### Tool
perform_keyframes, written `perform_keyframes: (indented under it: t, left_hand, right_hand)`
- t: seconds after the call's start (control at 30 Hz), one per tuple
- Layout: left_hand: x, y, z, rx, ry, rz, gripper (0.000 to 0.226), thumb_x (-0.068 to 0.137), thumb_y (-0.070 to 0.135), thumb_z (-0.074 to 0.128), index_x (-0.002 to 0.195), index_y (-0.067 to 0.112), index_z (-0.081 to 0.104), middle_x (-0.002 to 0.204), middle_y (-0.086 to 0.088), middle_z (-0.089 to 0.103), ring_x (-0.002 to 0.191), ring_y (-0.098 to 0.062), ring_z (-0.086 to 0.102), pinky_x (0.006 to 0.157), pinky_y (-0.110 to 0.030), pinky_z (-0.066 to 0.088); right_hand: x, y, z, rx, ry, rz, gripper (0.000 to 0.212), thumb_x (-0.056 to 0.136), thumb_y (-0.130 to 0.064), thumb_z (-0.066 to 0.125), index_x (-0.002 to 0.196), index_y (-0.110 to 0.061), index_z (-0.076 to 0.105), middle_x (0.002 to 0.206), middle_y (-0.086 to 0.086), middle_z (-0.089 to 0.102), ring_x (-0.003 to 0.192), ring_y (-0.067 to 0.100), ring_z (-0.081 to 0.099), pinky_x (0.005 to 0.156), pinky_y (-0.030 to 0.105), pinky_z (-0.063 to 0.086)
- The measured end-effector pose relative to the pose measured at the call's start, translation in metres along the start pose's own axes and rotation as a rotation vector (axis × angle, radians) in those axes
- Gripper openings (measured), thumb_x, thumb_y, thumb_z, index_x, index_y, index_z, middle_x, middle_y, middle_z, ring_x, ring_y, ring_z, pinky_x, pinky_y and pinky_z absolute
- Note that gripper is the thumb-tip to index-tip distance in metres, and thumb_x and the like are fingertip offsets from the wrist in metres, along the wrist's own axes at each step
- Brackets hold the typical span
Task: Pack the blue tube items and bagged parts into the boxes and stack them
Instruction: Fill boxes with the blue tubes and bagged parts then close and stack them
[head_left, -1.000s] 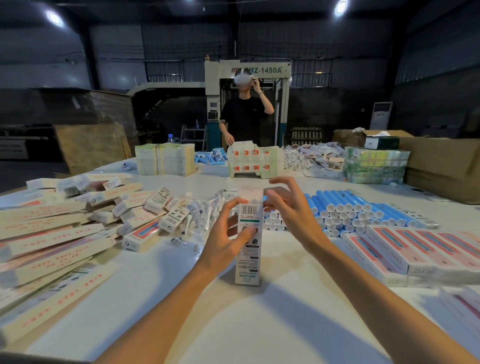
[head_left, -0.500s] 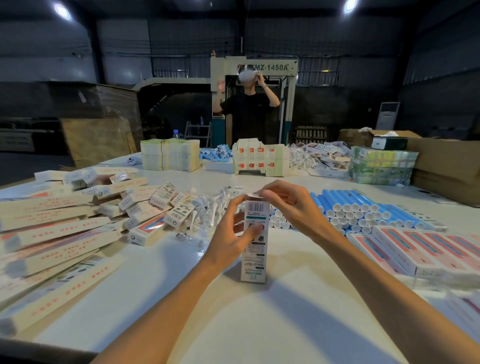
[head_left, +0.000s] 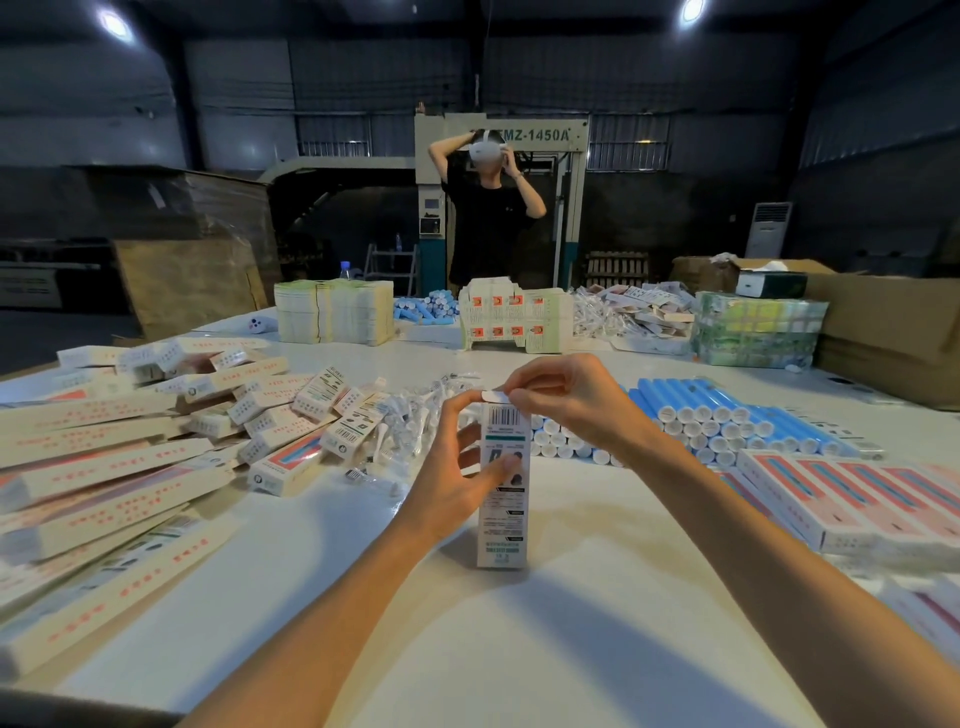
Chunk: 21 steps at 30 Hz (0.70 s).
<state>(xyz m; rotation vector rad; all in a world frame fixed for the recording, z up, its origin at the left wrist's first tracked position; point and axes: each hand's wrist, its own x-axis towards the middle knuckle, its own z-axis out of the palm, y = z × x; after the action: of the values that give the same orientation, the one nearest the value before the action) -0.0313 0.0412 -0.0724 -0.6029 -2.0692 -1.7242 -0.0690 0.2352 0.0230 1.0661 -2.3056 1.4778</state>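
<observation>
- Carton (head_left: 503, 499) stands upright on the white table (head_left: 519, 649), left hand (head_left: 457, 467) curled round its side.
- Right hand (head_left: 571, 400) pinches the top flap (head_left: 493, 396) (closing step, I judge).
- Next: tuck it squarely, then stack beside the packed boxes (head_left: 857, 499).

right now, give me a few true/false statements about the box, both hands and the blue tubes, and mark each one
1. The box stands upright on the table. True.
2. The left hand lies flat on the table. False: it grips the side of the box.
3. The right hand pinches the top flap of the box. True.
4. The blue tubes are piled to the left of the box. False: they lie stacked to its right and behind it.
</observation>
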Motion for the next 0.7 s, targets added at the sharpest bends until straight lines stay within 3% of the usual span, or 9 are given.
perform_keyframes:
  t: [0.1, 0.23, 0.4, 0.57, 0.7]
  left_hand:
    - [-0.001, 0.001, -0.001, -0.029, 0.001, 0.018, 0.075, 0.086, 0.043, 0.086, 0.141, 0.047, 0.034, 0.126, -0.002, 0.075, 0.121, -0.018, 0.071, 0.096, -0.022, 0.056]
    - [0.000, 0.002, -0.002, -0.009, -0.027, 0.015, 0.074, 0.089, 0.037, 0.084, 0.142, 0.046, 0.034, 0.129, -0.001, 0.073, 0.125, -0.019, 0.069, 0.105, -0.037, 0.054]
    - [0.000, 0.001, -0.004, 0.023, -0.048, 0.010, 0.076, 0.090, 0.044, 0.084, 0.147, 0.046, 0.033, 0.127, 0.001, 0.074, 0.126, -0.022, 0.069, 0.108, -0.051, 0.054]
    - [-0.001, 0.001, -0.004, 0.078, -0.041, 0.044, 0.068, 0.092, 0.053, 0.079, 0.146, 0.040, 0.039, 0.130, 0.006, 0.072, 0.124, -0.018, 0.069, 0.106, -0.051, 0.056]
    - [-0.001, -0.001, -0.002, 0.093, -0.027, 0.075, 0.062, 0.097, 0.034, 0.077, 0.147, 0.038, 0.039, 0.127, 0.002, 0.073, 0.120, -0.020, 0.072, 0.104, -0.047, 0.057]
  right_hand:
    - [0.000, 0.001, -0.003, 0.011, -0.027, 0.027, 0.009, 0.094, -0.006, 0.073, 0.101, -0.006, 0.077, 0.102, -0.003, 0.081, 0.100, 0.014, 0.075, 0.089, 0.037, 0.063]
    - [0.000, 0.002, -0.006, 0.005, -0.033, 0.050, 0.008, 0.093, -0.007, 0.073, 0.099, -0.009, 0.079, 0.102, -0.006, 0.081, 0.099, 0.013, 0.075, 0.089, 0.039, 0.063]
    - [0.004, 0.000, -0.008, -0.053, -0.054, 0.023, 0.009, 0.091, -0.006, 0.076, 0.097, -0.011, 0.080, 0.099, -0.008, 0.081, 0.096, 0.008, 0.076, 0.081, 0.022, 0.061]
    - [-0.007, 0.002, -0.004, 0.030, -0.029, 0.027, 0.014, 0.095, -0.013, 0.074, 0.107, -0.015, 0.081, 0.106, -0.008, 0.080, 0.103, 0.009, 0.074, 0.084, 0.021, 0.060]
    - [-0.033, 0.015, 0.006, 0.177, 0.002, 0.046, 0.032, 0.101, -0.021, 0.069, 0.133, -0.022, 0.071, 0.133, -0.012, 0.071, 0.125, 0.007, 0.065, 0.102, 0.030, 0.055]
